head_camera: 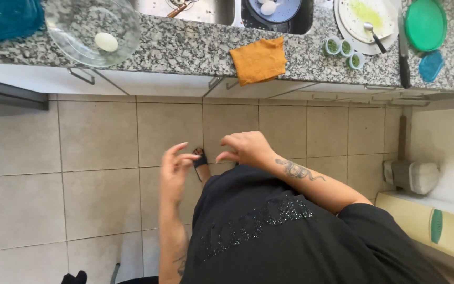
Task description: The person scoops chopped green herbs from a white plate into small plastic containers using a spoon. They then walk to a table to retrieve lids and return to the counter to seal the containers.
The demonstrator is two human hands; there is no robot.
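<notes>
Left hand [175, 169] and right hand [246, 149] hung loose-fingered and empty over tiled floor [101, 158], peeled egg [106, 42] lay in glass bowl [69, 39] on granite counter [185, 50], well apart

I count my two hands: the left hand [174, 168] and the right hand [245, 149], both empty. On the desk [185, 50] there is one glass bowl [91, 29] with one egg [106, 41] in it, one orange cloth [259, 59], three small green cups [345, 51], one white plate [366, 21] with one spoon [374, 36], one green lid [425, 24], one knife [404, 52] and one blue scrubber [430, 66].
</notes>
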